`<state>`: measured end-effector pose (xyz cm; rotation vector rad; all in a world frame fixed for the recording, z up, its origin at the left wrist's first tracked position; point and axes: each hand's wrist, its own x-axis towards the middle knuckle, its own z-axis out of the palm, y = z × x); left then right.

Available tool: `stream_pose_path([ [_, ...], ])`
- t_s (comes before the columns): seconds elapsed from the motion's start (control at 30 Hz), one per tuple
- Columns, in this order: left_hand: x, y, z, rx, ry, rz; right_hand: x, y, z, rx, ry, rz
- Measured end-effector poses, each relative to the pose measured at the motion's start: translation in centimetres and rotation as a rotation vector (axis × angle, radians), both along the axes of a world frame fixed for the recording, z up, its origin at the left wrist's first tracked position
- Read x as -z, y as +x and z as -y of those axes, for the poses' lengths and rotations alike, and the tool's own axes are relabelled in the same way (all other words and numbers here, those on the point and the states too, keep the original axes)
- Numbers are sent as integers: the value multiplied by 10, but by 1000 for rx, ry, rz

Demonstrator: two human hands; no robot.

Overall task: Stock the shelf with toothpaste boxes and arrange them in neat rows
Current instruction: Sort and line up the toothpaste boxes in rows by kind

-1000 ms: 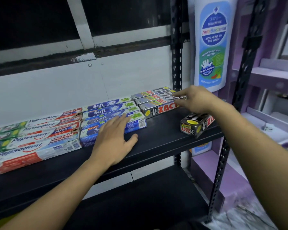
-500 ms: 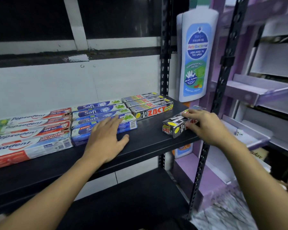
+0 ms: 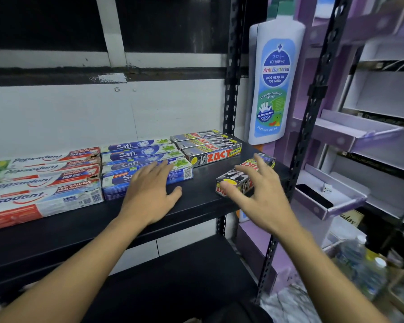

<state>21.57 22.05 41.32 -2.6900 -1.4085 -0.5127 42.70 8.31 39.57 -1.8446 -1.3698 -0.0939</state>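
Stocking looks well along. Three brand blocks lie flat on the black shelf [image 3: 79, 229], long sides facing front: Pepsodent boxes [image 3: 42, 183] at left, Safi boxes [image 3: 135, 157] in the middle, a Zact row [image 3: 210, 148] at right near the back upright; each block sits snug against its neighbour and the rows read fairly square. One loose Zact box [image 3: 230, 178] is out of line — it lies skewed near the shelf's front right corner, apart from its row, one end toward the camera. The left hand [image 3: 149, 190] rests flat and relaxed, fingers together across the front Safi boxes, heel and thumb on the bare shelf. The right hand [image 3: 261, 194] is spread wide over the loose box, thumb by its near end, fingers over its far part; motion blur hides whether any finger actually touches it. Left to do, by my reading: turn that box and seat it in front of the Zact row, then square the front edges. Hard to make out — the Pepsodent block runs off the left edge, so its count is unknown; the left hand covers the Safi fronts; no supply of further boxes is in view; the lower shelf is dark; the purple racks [image 3: 350, 136] at right are smeared.
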Motion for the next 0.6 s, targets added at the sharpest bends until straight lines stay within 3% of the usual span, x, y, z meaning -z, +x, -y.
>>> stream_pose_path([
  [0.2, 1, -1, -2, 15, 10, 3, 20, -8, -6, -50, 164, 29],
  [0.33, 2, -1, -3, 19, 12, 2, 24, 17, 18, -198, 197, -265],
  [0.4, 2, -1, -4, 14, 12, -4, 27, 26, 26, -135, 269, -366],
  [0.6, 1, -1, -4, 13, 9, -7, 26, 19, 28, 107, 278, -95],
])
